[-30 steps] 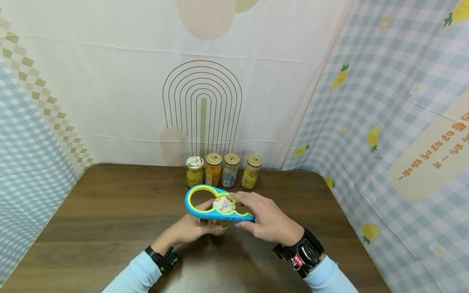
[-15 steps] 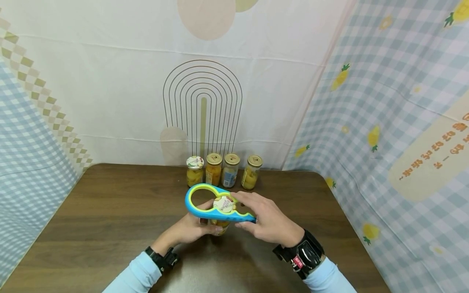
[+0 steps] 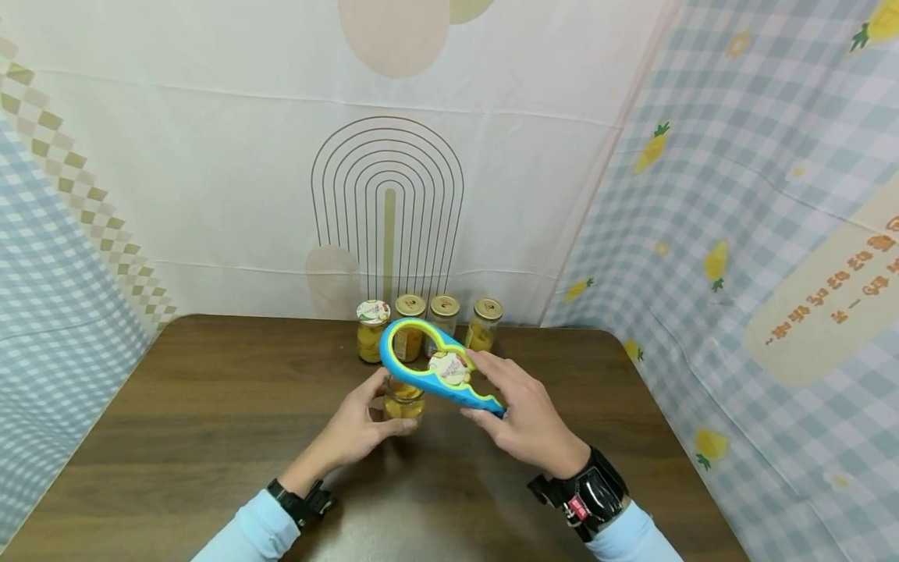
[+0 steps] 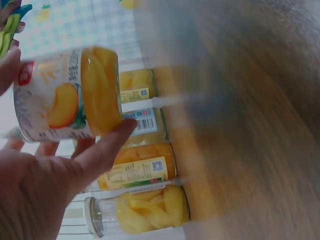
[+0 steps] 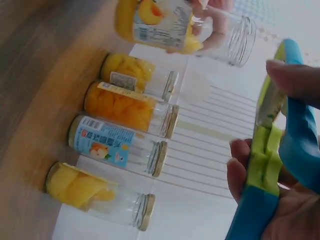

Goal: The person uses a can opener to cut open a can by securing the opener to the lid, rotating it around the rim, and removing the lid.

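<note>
My left hand [image 3: 354,421] holds a glass jar of yellow peach pieces [image 3: 403,407] around its side. In the right wrist view the jar's threaded mouth [image 5: 244,42] is bare. In my right hand [image 3: 527,417] is a blue and lime-green jar opener [image 3: 430,382], gripped by its handle end with thumb below and fingers above. A white printed lid [image 3: 449,368] sits in the opener's middle notch, apart from the jar and up to its right. In the left wrist view the peach label [image 4: 62,105] faces the camera, with the thumb and fingers around the glass.
Several full fruit jars stand in a row at the table's back edge: one with a white printed lid [image 3: 373,336], the others gold-lidded, such as the rightmost jar [image 3: 482,328]. The opener overlaps the middle ones in the head view. A cloth backdrop [image 3: 232,195] rises behind the brown table [image 3: 211,421].
The opener and lid have come off the jar, moving up and right with my right hand. My left hand and the jar have shifted slightly left, and the jar's mouth is now uncovered.
</note>
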`<state>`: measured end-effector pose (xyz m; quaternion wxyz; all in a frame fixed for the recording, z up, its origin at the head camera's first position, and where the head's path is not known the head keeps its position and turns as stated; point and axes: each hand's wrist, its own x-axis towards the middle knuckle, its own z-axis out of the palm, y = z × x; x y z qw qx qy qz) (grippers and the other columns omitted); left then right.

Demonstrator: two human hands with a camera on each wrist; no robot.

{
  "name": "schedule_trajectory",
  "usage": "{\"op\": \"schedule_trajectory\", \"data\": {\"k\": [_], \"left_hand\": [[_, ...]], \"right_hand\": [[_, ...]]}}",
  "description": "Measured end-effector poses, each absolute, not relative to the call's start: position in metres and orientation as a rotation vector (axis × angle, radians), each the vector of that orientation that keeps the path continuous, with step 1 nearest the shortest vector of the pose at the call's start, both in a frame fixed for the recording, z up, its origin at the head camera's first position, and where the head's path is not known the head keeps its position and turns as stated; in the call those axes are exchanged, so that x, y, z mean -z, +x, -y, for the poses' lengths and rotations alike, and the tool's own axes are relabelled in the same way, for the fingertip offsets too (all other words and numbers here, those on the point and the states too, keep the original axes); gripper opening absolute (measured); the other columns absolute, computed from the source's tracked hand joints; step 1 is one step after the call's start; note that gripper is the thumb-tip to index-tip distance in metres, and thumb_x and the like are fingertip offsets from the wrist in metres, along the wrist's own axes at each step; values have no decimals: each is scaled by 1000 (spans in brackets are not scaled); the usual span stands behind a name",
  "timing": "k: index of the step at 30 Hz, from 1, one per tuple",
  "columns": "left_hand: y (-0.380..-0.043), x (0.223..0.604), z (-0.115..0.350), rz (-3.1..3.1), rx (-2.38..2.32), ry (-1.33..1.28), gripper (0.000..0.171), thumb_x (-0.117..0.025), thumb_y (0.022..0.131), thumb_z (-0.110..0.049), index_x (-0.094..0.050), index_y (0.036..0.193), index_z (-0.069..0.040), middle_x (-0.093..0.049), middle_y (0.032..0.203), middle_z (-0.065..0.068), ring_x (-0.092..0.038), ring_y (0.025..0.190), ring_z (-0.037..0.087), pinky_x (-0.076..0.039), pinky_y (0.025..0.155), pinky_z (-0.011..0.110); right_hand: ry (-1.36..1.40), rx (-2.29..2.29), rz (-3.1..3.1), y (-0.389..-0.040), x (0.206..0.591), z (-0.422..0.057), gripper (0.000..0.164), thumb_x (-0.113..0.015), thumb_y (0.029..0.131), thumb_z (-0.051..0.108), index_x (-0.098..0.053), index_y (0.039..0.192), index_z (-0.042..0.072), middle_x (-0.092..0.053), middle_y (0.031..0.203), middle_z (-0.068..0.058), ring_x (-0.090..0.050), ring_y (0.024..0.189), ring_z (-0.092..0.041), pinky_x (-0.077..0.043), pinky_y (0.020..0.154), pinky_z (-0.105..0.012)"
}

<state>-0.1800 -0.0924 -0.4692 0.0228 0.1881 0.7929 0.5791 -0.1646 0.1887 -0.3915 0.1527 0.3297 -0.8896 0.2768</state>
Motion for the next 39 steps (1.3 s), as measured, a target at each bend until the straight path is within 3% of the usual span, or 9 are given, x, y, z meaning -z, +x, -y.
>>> {"op": "schedule_trajectory", "data": {"k": [7, 10, 13, 17, 20, 25, 32, 39], "left_hand": [[-174, 466, 105, -2611, -1871, 453, 60, -88, 82, -24, -56, 132, -29, -67, 124, 5, -64, 114, 26, -59, 87, 47], [-171, 466, 111, -2646, -1887, 392, 59, -89, 81, -22, -57, 130, -26, -66, 125, 6, -63, 117, 26, -59, 87, 46], [-170, 466, 116, -2662, -1894, 355, 58, -88, 82, -20, -57, 131, -24, -65, 127, 8, -62, 120, 28, -60, 87, 47], [-171, 466, 121, -2687, -1889, 328, 58, -88, 83, -20, -56, 132, -21, -65, 128, 9, -62, 119, 28, -61, 86, 46], [-173, 466, 126, -2718, -1872, 306, 59, -88, 83, -21, -56, 132, -19, -66, 127, 9, -63, 117, 28, -61, 85, 44], [-180, 469, 134, -2773, -1856, 235, 58, -88, 82, -17, -56, 131, -16, -66, 125, 13, -64, 114, 30, -61, 86, 46], [-199, 478, 146, -2810, -1829, 65, 57, -86, 85, -16, -55, 132, -11, -67, 126, 19, -63, 116, 33, -57, 91, 51], [-221, 488, 160, -2816, -1800, -68, 59, -82, 89, -18, -50, 138, -8, -65, 130, 23, -59, 121, 37, -48, 97, 55]], "right_hand": [[829, -762, 2536, -164, 401, -199, 82, -87, 83, 26, -46, 154, 18, -58, 147, -12, -55, 132, -28, -50, 101, -58], [802, -759, 2565, -161, 407, -204, 81, -86, 84, 28, -46, 154, 18, -58, 147, -12, -57, 129, -27, -55, 93, -55], [789, -763, 2580, -159, 413, -208, 80, -85, 85, 28, -46, 154, 17, -57, 147, -13, -57, 129, -27, -54, 95, -56], [768, -764, 2586, -160, 417, -210, 80, -85, 85, 29, -47, 154, 19, -57, 147, -10, -58, 126, -24, -56, 90, -49], [757, -765, 2595, -160, 418, -209, 80, -86, 84, 30, -47, 154, 20, -58, 147, -8, -60, 119, -19, -57, 78, -41], [762, -760, 2599, -160, 420, -208, 80, -86, 84, 30, -47, 153, 20, -59, 146, -6, -60, 112, -16, -55, 74, -36], [757, -771, 2595, -159, 423, -210, 80, -86, 84, 29, -47, 153, 20, -58, 146, -8, -58, 124, -22, -57, 85, -46], [782, -775, 2580, -159, 423, -211, 80, -87, 84, 27, -47, 153, 17, -58, 146, -13, -56, 131, -29, -47, 103, -63]]}}
